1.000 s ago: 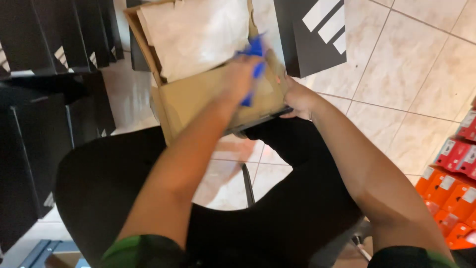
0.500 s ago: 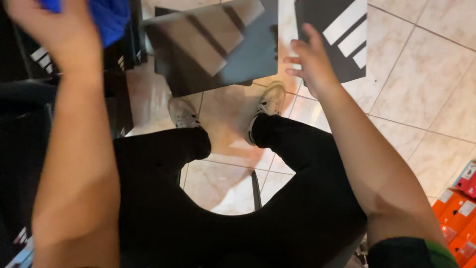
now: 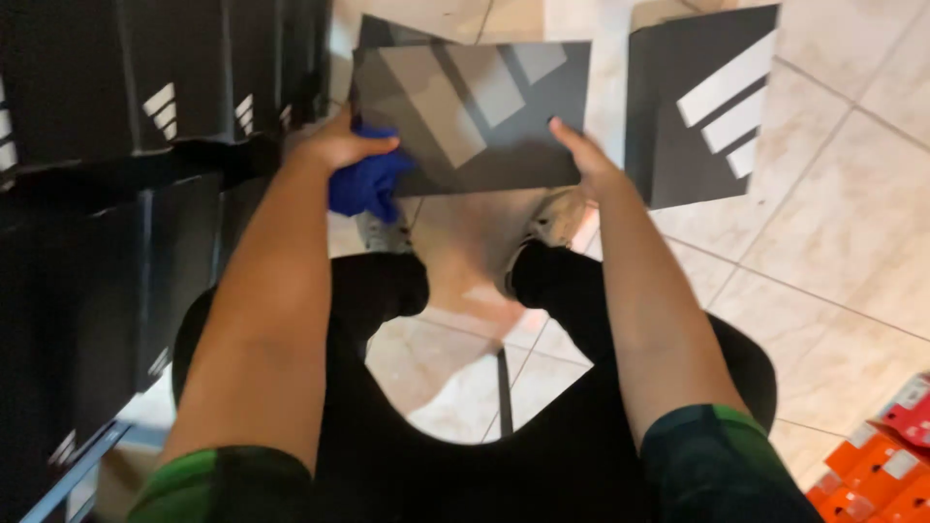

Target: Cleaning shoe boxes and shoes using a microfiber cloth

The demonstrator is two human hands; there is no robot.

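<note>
Short dark-green patterned sleeves (image 3: 712,455) cover both upper arms; black trousers (image 3: 542,446) run below them, with worn grey sneakers (image 3: 557,218) beyond the trouser cuffs.

Dark striped box (image 3: 475,116) centre; black boxes (image 3: 145,87) left; orange boxes (image 3: 872,475) btm-right.
</note>
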